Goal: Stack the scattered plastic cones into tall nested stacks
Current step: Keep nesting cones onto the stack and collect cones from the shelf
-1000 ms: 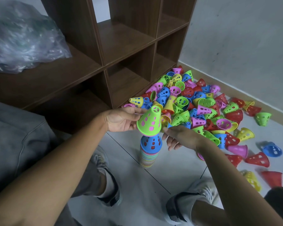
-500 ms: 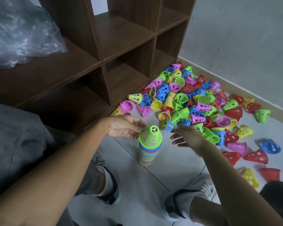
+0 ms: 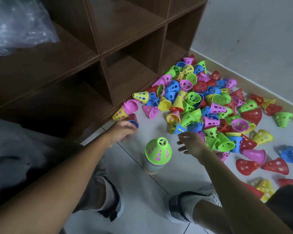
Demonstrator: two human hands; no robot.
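Two hands, neither holding anything that I can make out. My left hand (image 3: 123,130) reaches with loosely spread fingers toward a red and blue cone (image 3: 133,120) just past its fingertips. Between the hands stands the nested stack (image 3: 156,157), a green cone (image 3: 158,150) on top. My right hand (image 3: 192,144) hovers open beside the loose pile (image 3: 201,102). These look light, thin, springy (holes all over) — I'd pinch each by its wide rim.
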